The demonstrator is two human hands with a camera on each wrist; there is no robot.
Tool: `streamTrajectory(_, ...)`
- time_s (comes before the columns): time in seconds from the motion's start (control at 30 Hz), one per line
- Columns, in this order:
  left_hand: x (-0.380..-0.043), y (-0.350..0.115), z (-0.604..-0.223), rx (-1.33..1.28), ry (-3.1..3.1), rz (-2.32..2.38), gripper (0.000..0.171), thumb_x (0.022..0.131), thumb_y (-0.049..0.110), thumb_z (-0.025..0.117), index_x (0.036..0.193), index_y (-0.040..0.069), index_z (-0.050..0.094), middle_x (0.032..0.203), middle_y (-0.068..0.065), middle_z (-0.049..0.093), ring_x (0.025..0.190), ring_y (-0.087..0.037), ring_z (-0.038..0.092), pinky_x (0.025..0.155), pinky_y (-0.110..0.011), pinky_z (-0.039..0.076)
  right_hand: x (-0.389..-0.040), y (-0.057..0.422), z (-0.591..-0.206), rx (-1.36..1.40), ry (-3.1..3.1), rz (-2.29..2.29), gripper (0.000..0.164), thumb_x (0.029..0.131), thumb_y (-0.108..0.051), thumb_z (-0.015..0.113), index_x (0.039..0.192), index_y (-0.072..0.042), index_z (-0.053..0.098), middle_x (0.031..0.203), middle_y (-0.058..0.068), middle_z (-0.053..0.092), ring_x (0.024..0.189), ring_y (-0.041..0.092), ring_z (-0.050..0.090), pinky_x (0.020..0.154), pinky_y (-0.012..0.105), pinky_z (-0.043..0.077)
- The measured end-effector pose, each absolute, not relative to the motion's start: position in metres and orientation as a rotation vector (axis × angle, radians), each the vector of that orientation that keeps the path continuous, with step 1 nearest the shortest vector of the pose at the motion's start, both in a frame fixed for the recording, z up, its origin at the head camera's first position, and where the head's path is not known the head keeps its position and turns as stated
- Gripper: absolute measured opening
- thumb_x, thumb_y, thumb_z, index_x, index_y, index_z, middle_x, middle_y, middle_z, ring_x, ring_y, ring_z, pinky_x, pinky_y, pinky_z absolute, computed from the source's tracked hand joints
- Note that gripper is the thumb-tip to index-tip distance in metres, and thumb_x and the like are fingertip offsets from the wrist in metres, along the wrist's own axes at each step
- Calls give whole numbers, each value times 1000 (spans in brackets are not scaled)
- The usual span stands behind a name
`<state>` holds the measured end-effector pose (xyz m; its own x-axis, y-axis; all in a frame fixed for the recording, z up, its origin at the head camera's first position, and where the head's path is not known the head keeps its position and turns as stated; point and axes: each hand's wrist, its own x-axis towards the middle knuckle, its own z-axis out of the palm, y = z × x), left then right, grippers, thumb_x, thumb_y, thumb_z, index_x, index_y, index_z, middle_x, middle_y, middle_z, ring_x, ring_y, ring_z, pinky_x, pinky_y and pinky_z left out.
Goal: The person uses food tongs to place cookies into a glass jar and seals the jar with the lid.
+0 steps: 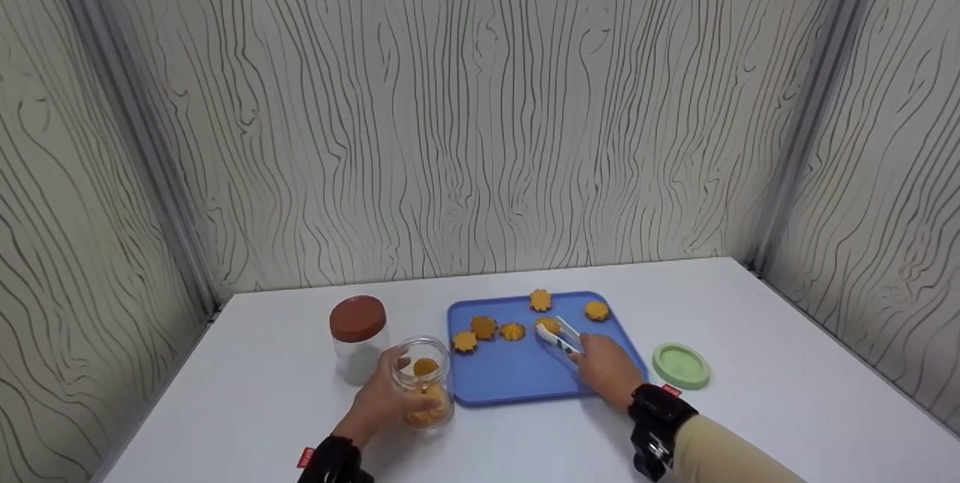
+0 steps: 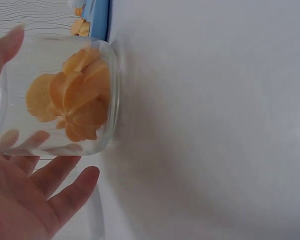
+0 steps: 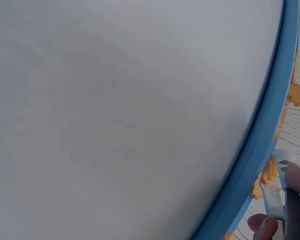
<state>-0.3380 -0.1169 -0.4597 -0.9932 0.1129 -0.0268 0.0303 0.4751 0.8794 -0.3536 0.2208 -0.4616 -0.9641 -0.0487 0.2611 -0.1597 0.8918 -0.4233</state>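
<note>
My left hand (image 1: 390, 394) holds an open glass jar (image 1: 442, 372), thumb on one side and fingers on the other. Several flower-shaped orange cookies (image 2: 77, 95) lie at the jar's bottom. My right hand (image 1: 609, 369) grips white tongs (image 1: 556, 338) over the blue tray (image 1: 510, 378). The tongs' tips are around a cookie (image 1: 547, 324) on the tray. Several other cookies are spread over the tray's far half, one cookie (image 1: 597, 310) near its right corner. In the right wrist view the tongs (image 3: 274, 202) show partly behind the tray's rim.
A clear jar with a red-brown lid (image 1: 358, 319) stands behind and left of my left hand. To the right of the tray lies a round light green lid (image 1: 681, 365). Wood-grain panels (image 1: 480, 108) enclose the white table (image 1: 247, 393) at the back and sides.
</note>
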Motion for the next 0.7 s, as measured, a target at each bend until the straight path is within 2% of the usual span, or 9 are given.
streamTrajectory(0.23,-338,-118,-459,125,2630,1558,102,67,34,90,143,2,30,134,-24,48,120,-39,49,100,-56,41,-338,224,-451,186,-2808,691,34,91,-11,65,116,12,59,78,9,56,65,18,47,59,34,44)
streamTrajectory(0.5,-336,-118,-459,109,2617,1588,108,65,33,91,147,3,26,135,-23,48,121,-39,48,101,-57,40,-325,219,-444,281,-2714,689,38,87,-10,70,117,12,62,84,14,63,70,19,52,64,39,49)
streamTrajectory(0.7,-336,-117,-458,108,2611,1582,106,66,33,91,146,4,28,135,-24,48,121,-40,49,100,-57,40,-315,211,-434,326,-2725,726,42,89,-14,69,123,10,60,89,13,64,71,18,50,62,36,46)
